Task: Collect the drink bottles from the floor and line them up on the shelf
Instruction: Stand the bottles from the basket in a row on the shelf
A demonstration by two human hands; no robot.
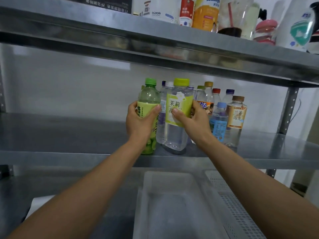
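Roughly twelve drink bottles (235,118); two trays (165,183)

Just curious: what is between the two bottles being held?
In the head view, a clear purple-labelled bottle stands behind the gap between the green-capped bottle and the yellow-capped bottle.

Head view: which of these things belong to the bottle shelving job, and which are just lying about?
Job: left hand gripping green-capped bottle; right hand gripping yellow-capped bottle; standing bottles behind; middle shelf.
Lying about: containers on top shelf; white tray; perforated basket below.
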